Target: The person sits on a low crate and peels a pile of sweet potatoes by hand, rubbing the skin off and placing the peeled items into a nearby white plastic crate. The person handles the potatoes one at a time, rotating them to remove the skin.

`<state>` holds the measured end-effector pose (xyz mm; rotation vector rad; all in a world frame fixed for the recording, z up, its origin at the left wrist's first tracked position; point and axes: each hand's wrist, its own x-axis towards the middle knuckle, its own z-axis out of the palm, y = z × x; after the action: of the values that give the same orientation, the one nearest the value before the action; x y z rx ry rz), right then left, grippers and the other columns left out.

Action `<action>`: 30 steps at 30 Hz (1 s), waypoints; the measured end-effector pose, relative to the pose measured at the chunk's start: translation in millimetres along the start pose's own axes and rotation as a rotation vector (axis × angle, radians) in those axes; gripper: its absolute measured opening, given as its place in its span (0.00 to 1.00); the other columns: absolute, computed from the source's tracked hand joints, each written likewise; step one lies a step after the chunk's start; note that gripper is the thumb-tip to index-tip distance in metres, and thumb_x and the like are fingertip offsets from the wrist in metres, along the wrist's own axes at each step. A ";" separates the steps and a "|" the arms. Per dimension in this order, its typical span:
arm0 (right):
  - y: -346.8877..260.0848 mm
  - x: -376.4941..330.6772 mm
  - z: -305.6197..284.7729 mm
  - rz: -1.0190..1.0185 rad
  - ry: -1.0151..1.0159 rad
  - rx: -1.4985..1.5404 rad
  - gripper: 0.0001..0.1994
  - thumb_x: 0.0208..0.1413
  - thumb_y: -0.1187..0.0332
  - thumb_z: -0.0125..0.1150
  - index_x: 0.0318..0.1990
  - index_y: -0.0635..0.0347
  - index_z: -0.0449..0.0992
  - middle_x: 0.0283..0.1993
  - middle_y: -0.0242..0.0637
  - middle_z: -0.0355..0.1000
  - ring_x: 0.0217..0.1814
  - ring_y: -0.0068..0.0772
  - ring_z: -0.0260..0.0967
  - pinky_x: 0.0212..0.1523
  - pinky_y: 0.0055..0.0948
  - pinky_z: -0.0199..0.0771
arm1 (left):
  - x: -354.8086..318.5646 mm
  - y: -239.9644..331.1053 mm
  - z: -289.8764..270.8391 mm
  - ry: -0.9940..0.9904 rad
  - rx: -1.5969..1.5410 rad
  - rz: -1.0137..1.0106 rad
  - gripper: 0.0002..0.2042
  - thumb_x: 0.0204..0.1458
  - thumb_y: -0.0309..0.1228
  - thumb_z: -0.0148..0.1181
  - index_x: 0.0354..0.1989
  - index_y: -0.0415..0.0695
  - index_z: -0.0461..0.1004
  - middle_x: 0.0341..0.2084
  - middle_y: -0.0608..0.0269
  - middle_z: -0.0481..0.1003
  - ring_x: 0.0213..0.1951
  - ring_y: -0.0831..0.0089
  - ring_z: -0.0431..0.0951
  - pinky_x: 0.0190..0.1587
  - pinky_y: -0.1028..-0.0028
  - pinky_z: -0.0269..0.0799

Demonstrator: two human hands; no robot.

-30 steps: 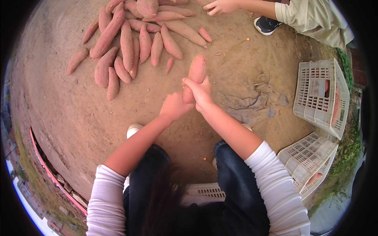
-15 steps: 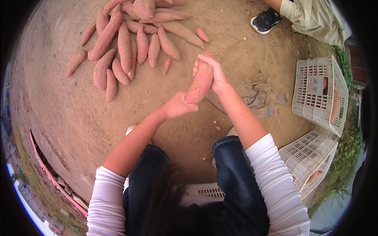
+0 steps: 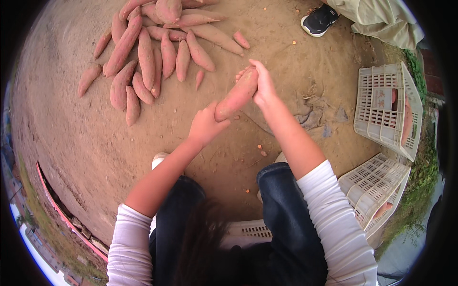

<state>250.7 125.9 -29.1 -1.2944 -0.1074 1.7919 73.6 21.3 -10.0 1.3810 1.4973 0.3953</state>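
Gripped at both ends: sweet potato (image 3: 237, 95) held off the ground, centre of frame, tilted from lower left to upper right. Left hand (image 3: 205, 125) closed round the blunt lower end, thumb across the skin. Right hand (image 3: 263, 85) wrapped round the upper end, fingers curled behind and partly hidden. Middle of the tuber bare between the two grips.

Judged dense and moderately heavy, stiff, not fragile apart from the thin tapered tips; skin dusty with soil, so fairly dry and not slippery. Best hold probably round the thick body near either end, as now, not on the tips.

Outward: pile of sweet potatoes (image 3: 152, 52) on bare dirt ground (image 3: 71, 143), upper left of frame, well apart from the hands. White slatted plastic crates (image 3: 386, 107) at right edge, another (image 3: 374, 188) lower right, tubers inside. Dark shoe (image 3: 319, 20) and pale trouser leg of another person at top right. Own knees in dark jeans at bottom centre.
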 end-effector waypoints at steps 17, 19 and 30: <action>3.3 -21.8 10.2 -0.004 -0.237 0.126 0.22 0.71 0.53 0.41 0.58 0.62 0.68 0.53 0.43 0.74 0.57 0.38 0.73 0.61 0.41 0.71 | -14.4 -5.0 -19.0 -0.510 -1.220 -0.451 0.09 0.58 0.26 0.51 0.27 0.52 0.61 0.14 0.81 0.53 0.14 0.88 0.51 0.17 0.82 0.45; 3.3 -23.8 14.2 -0.037 -0.232 0.075 0.20 0.70 0.52 0.46 0.54 0.60 0.70 0.50 0.42 0.75 0.55 0.37 0.74 0.60 0.40 0.72 | -14.3 -6.3 -20.7 -0.536 -1.267 -0.501 0.10 0.59 0.28 0.49 0.26 0.53 0.59 0.13 0.81 0.54 0.13 0.88 0.51 0.16 0.82 0.46; 9.8 -22.7 0.8 0.122 -0.433 0.458 0.25 0.67 0.46 0.47 0.50 0.62 0.70 0.45 0.44 0.72 0.51 0.43 0.71 0.61 0.45 0.70 | -22.2 0.7 -15.8 -0.862 -1.725 -0.575 0.10 0.62 0.36 0.51 0.28 0.51 0.63 0.13 0.81 0.55 0.12 0.88 0.53 0.15 0.83 0.52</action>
<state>245.3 104.7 -17.7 -0.5928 0.1407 2.0274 57.1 7.9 7.2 -0.3092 0.3424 0.4221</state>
